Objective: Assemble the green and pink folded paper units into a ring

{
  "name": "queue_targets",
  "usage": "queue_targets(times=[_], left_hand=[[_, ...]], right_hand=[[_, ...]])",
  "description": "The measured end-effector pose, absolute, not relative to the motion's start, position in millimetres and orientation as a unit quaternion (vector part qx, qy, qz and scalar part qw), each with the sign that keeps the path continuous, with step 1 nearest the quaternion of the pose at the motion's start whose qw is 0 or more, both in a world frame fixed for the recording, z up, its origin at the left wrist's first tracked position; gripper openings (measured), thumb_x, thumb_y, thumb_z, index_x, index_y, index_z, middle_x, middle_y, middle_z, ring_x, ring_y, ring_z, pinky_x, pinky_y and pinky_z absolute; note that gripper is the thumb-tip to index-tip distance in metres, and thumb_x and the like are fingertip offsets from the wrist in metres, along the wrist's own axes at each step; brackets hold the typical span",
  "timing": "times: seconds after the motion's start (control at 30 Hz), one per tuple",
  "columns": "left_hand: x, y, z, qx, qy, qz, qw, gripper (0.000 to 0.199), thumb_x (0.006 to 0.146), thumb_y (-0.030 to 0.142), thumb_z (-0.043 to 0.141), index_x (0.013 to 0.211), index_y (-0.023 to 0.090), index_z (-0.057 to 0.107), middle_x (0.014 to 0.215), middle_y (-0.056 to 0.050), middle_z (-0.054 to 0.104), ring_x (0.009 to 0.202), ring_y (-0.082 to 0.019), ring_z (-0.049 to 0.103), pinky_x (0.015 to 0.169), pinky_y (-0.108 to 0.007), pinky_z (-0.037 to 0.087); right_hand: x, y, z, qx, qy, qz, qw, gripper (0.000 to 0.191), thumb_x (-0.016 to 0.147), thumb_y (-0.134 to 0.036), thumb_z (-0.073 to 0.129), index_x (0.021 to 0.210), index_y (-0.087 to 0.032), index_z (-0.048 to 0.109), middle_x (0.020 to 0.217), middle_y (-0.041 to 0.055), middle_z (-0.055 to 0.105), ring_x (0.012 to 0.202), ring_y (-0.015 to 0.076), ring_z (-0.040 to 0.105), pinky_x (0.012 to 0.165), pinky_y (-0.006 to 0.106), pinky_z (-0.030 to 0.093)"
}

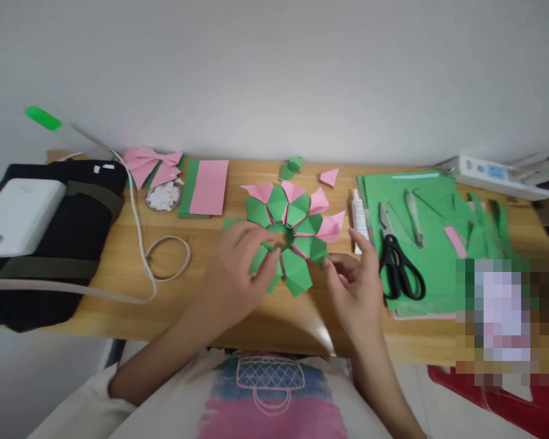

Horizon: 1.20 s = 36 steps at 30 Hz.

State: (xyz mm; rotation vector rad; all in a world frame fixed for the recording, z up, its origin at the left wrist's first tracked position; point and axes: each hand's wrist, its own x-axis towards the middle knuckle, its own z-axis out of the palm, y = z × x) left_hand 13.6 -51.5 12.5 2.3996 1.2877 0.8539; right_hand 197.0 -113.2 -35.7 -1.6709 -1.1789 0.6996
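A ring-shaped folded paper flower (297, 213), with green petals and pink ones between several of them, lies on the wooden table. My left hand (242, 262) is closed on the ring's left side, thumb and fingertips at the centre hole, hiding some petals. At the lower right edge, my right hand (354, 280) has its thumb against a green petal (312, 247). A bit of pink paper (343, 280) shows between its fingers, mostly covered. Beyond the flower lie a loose green folded piece (291, 167) and a loose pink piece (329, 177).
Right of the flower are a glue tube (359, 221) and black scissors (396, 259) on green sheets (432, 274), beside a craft knife (414, 216). To the left sit pink and green cards (211, 188), a dish of white bits (163, 196), a white cable (139, 231) and a power bank (22, 213).
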Motion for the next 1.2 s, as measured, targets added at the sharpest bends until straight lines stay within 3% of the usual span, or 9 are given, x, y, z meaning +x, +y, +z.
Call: queue_targets(times=[0.27,0.5,0.73,0.83,0.97,1.07,1.2], left_hand=[[37,-79,-1,0.895,0.393,0.134,0.161,0.041,0.078,0.03,0.073,0.113,0.015,0.056,0.118,-0.013,0.057,0.112,-0.032,0.051,0.092,-0.048,0.044],[23,-86,-2,0.903,0.379,0.123,0.158,0.023,0.081,0.011,0.059,0.104,0.015,0.062,0.114,-0.011,0.059,0.108,-0.029,0.051,0.088,-0.044,0.045],[17,-88,-10,0.879,0.393,0.183,0.196,0.011,0.084,0.021,0.064,0.094,0.016,0.065,0.107,-0.007,0.063,0.105,-0.026,0.051,0.09,-0.043,0.043],[15,-86,-12,0.881,0.387,0.184,0.201,0.011,0.085,0.022,0.065,0.095,0.017,0.066,0.105,-0.006,0.063,0.105,-0.026,0.051,0.088,-0.041,0.043],[14,-84,-12,0.887,0.378,0.173,0.201,0.009,0.087,0.021,0.063,0.093,0.016,0.066,0.1,-0.006,0.063,0.102,-0.024,0.052,0.089,-0.041,0.041],[14,-83,-12,0.886,0.381,0.169,0.204,0.007,0.087,0.022,0.062,0.089,0.016,0.065,0.096,-0.005,0.064,0.097,-0.022,0.053,0.087,-0.04,0.041],[14,-82,-12,0.884,0.387,0.172,0.199,0.006,0.086,0.022,0.064,0.086,0.016,0.065,0.093,-0.004,0.064,0.095,-0.022,0.053,0.084,-0.038,0.04]], right_hand=[[185,-135,-43,-0.663,-0.48,0.28,0.503,0.066,0.088,-0.024,0.058,0.145,-0.021,0.026,0.084,0.0023,0.07,0.075,0.0154,0.067,0.069,0.029,0.055],[168,-146,-40,-0.646,-0.555,0.228,0.472,0.069,0.088,-0.02,0.056,0.148,-0.023,0.022,0.085,0.0017,0.069,0.078,0.0165,0.067,0.072,0.034,0.055],[171,-153,-23,-0.584,-0.644,0.215,0.444,0.069,0.087,-0.017,0.059,0.147,-0.026,0.026,0.09,0.002,0.069,0.083,0.0176,0.067,0.079,0.038,0.057],[177,-152,-16,-0.586,-0.662,0.165,0.438,0.071,0.085,-0.014,0.059,0.147,-0.03,0.027,0.097,0.0033,0.068,0.079,0.0167,0.066,0.071,0.034,0.058],[182,-144,-9,-0.57,-0.726,0.161,0.349,0.075,0.087,-0.013,0.056,0.149,-0.032,0.019,0.111,0.0071,0.068,0.072,0.0167,0.068,0.062,0.032,0.058],[183,-137,-5,-0.554,-0.758,0.165,0.304,0.073,0.089,-0.015,0.055,0.149,-0.03,0.017,0.104,0.0065,0.07,0.069,0.0171,0.069,0.062,0.033,0.059],[184,-135,-7,-0.557,-0.753,0.164,0.309,0.075,0.087,-0.02,0.062,0.149,-0.03,0.02,0.099,0.0053,0.07,0.075,0.0187,0.07,0.066,0.035,0.061]])
